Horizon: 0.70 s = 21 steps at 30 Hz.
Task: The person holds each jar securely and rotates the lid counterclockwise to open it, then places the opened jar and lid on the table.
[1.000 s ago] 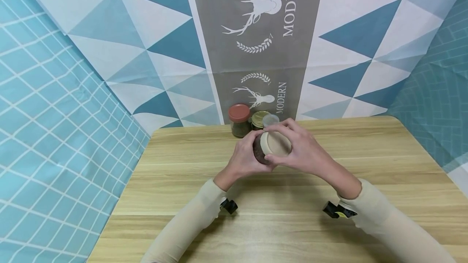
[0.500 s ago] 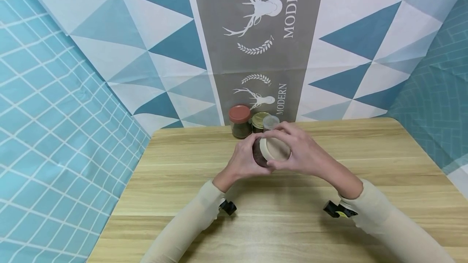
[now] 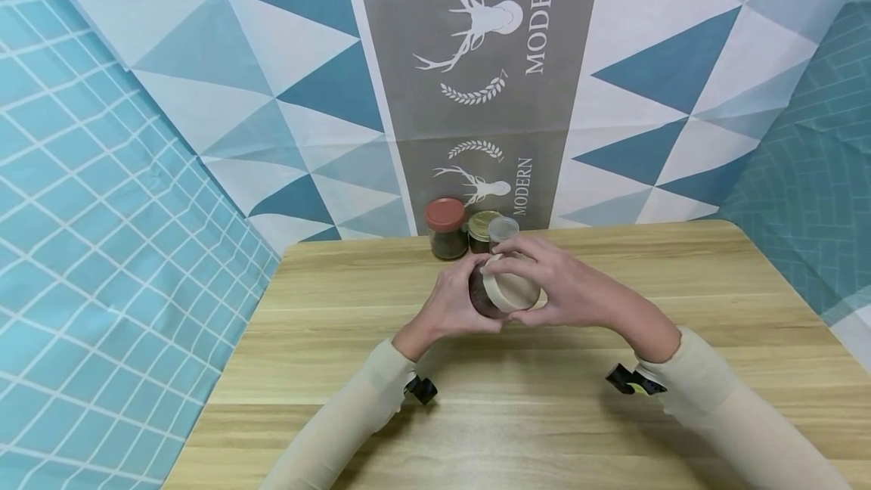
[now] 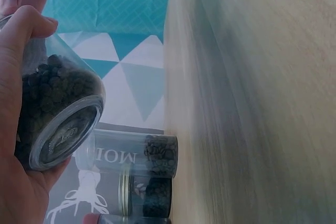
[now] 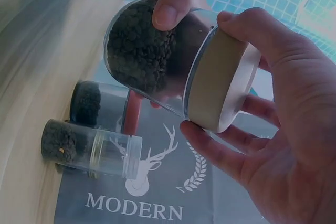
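A clear glass jar (image 5: 139, 51) with dark bean-like pieces inside is held tilted above the table. My left hand (image 3: 452, 297) grips the jar's glass body, thumb and fingers wrapped round it. Around the jar's beige lid (image 3: 513, 289) are the curled thumb and fingers of my right hand (image 3: 571, 282). The lid sits on the jar's mouth in the right wrist view. From the left wrist view I see the jar's round base (image 4: 68, 132), with its dark contents lying toward that end.
Behind the hands stand a red-lidded jar (image 3: 446, 229), a gold-lidded jar (image 3: 481, 227) and a slim clear-lidded jar (image 3: 503, 230), close together by the patterned wall cloth (image 3: 327, 134). All three hold dark contents. The wooden table (image 3: 320, 324) extends to both sides.
My right hand has turned on the lid: its fingers have shifted toward the left hand and its thumb a little right. The left hand keeps its grip, and both hands sit slightly lower in view.
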### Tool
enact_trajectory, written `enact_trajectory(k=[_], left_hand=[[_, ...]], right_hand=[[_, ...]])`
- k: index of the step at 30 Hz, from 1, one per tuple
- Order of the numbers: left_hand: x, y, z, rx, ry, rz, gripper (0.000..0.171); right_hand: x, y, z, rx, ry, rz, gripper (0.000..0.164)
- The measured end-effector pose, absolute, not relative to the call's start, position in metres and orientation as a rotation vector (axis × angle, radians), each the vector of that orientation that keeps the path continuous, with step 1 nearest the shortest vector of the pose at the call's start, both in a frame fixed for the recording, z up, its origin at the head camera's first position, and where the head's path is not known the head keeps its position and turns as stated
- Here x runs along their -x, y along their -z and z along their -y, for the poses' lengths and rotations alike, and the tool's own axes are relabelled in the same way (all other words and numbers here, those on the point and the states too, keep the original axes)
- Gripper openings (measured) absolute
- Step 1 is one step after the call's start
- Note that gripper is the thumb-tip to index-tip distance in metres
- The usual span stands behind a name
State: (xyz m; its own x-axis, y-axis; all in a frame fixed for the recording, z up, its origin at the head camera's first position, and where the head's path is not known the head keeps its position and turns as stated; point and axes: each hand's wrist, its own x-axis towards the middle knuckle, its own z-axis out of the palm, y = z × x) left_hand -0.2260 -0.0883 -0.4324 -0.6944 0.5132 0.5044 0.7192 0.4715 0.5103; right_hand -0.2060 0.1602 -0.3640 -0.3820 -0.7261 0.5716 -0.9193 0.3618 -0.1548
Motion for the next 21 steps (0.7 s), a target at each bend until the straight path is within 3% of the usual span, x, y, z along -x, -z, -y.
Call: enact_trajectory(k=[10,15,21], left_hand=[[0.225,0.431,0.090,1.019,1.086,2.480,0.096],[0.225,0.431,0.090,1.005,1.069,2.471,0.095],[0.225,0.430,0.089,1.008,1.065,2.467,0.096]], right_hand=[[0.203,0.356,-0.172,-1.316,-0.737,2.281,0.098],[0.201,0.357,-0.171,-1.244,-0.780,2.318,0.094],[0.195,0.357,-0.165,-0.966,-0.886,2.470,0.082]])
